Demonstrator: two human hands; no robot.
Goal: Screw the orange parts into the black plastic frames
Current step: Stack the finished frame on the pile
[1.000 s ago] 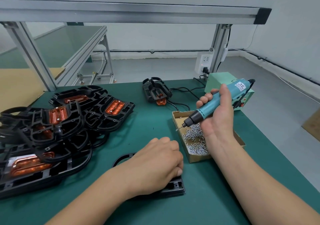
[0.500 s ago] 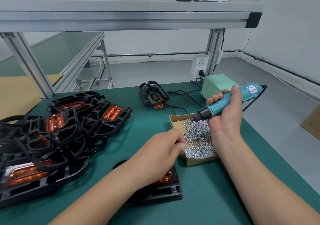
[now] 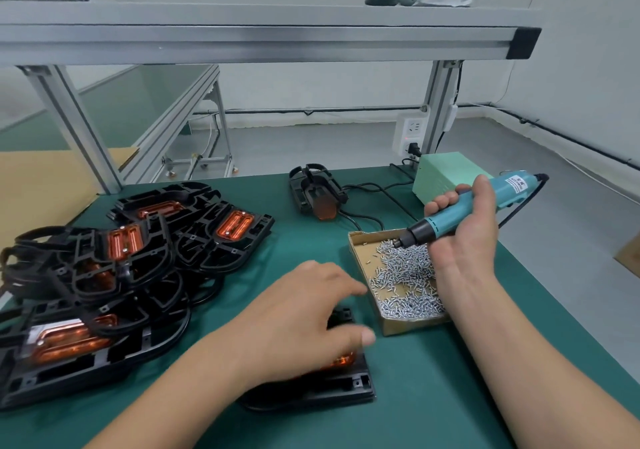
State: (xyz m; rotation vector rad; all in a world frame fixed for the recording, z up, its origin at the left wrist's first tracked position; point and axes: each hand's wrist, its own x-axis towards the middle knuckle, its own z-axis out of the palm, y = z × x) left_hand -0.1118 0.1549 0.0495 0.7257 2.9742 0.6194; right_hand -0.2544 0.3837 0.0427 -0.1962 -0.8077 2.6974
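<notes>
A black plastic frame (image 3: 349,384) with an orange part (image 3: 341,361) lies on the green mat near the front edge, mostly hidden under my left hand (image 3: 304,317). That hand hovers or rests over it with fingers spread and blurred. My right hand (image 3: 464,237) grips a teal electric screwdriver (image 3: 464,208). Its bit tip dips into the silver screws (image 3: 405,275) inside a shallow cardboard box (image 3: 398,327).
A heap of black frames with orange parts (image 3: 114,268) fills the mat's left side. One more frame (image 3: 317,190) lies at the back, near a green power box (image 3: 446,175) with cables. An aluminium shelf beam (image 3: 263,40) spans overhead.
My left hand lifted off the frame toward the screw box, then came back over the frame. The screwdriver tip swung down into the screws. The view shifted slightly upward.
</notes>
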